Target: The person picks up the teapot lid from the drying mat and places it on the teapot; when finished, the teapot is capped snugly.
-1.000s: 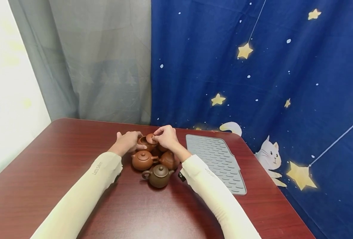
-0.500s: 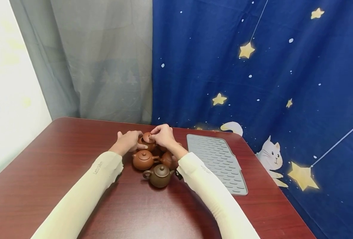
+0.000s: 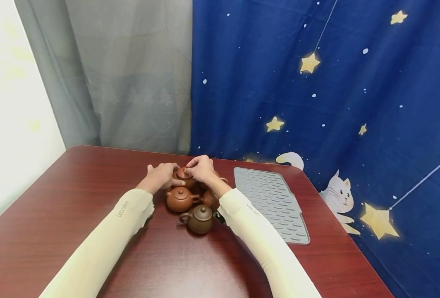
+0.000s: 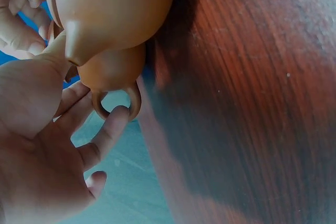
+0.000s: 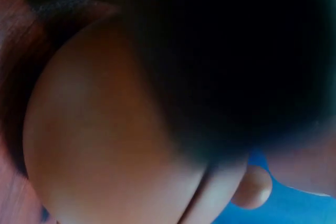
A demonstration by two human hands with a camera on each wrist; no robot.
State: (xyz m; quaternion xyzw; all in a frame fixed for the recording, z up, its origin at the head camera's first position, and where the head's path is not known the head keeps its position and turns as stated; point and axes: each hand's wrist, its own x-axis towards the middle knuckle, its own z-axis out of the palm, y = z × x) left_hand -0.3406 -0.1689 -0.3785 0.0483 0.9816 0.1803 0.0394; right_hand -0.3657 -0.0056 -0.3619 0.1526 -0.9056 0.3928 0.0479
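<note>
At the back of a cluster of small clay teapots, my left hand (image 3: 159,177) holds a reddish-brown teapot (image 3: 189,183) between thumb and fingers. In the left wrist view, a finger of it touches this pot's loop handle (image 4: 135,100). My right hand (image 3: 204,170) pinches the knob of the lid (image 3: 181,173), which is at the pot's opening. In front sit an orange-brown teapot (image 3: 179,201) with its lid on and a dark brown teapot (image 3: 200,219). Another reddish teapot (image 3: 209,200) is partly hidden under my right forearm; its blurred body (image 5: 105,129) fills the right wrist view.
A further teapot's handle (image 3: 224,180) shows behind my right wrist. A grey ribbed mat (image 3: 270,203) lies to the right on the dark red table (image 3: 160,256). A grey curtain (image 3: 138,82) and a blue star-patterned curtain (image 3: 249,74) hang behind the table's back edge.
My right hand has moved slightly left and down with the lid, which has gone from tilted over the opening to lying flatter on it. The left hand keeps its hold.
</note>
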